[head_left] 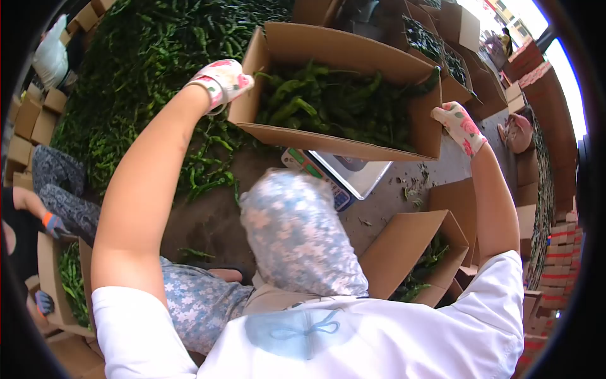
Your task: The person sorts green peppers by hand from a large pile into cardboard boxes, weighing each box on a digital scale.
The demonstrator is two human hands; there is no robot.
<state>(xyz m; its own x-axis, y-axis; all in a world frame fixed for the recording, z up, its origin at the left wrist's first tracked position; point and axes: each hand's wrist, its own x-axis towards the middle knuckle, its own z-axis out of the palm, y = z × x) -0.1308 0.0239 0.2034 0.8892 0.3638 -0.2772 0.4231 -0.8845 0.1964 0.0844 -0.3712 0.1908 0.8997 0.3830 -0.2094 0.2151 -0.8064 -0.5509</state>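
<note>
A cardboard box [341, 144] filled partway with long green peppers [328, 104] is held in front of me, its long side facing me. My left hand [222, 82], in a white glove with a rose print, is closed on the box's left end. At the opposite end, my right hand [462, 128] in a matching glove grips the right wall near the edge. Below the box, overlapped by it in this view, is a digital scale [360, 177] with a shiny metal plate and a keypad. My knee in flowered trousers is just beside the scale.
A big heap of green peppers [158, 50] covers the floor at left and back. Another box [404, 246] with peppers stands by my right side. At far left, a co-worker's gloved hand [55, 224] is near a pepper box [47, 271]. Stacked cartons [558, 265] line the right.
</note>
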